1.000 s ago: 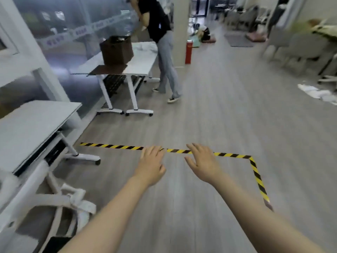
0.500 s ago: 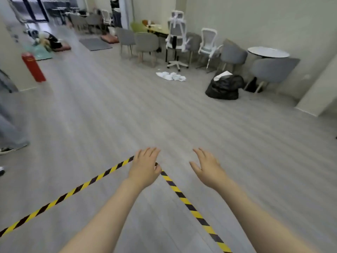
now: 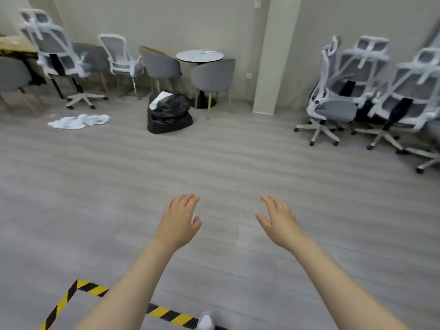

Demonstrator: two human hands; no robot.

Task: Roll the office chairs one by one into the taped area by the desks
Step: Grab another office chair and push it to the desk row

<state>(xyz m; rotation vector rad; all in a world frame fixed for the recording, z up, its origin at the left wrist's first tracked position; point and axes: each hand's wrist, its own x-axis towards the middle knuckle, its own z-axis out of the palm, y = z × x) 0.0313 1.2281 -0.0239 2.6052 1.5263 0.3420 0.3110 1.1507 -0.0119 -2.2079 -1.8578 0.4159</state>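
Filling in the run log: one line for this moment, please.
phase: walking to chairs | left hand: open, empty | right hand: open, empty | office chairs: untouched by wall | taped area: near feet

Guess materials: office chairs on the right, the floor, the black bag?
Office chairs: white frames and star bases look like moulded plastic, backs like grey see-through mesh; white wrapping on the frames, maybe foam or film. Floor: pale grey planks with faint grain, probably laminate or vinyl, matte. Black bag: glossy, crinkled, so likely thin plastic film.
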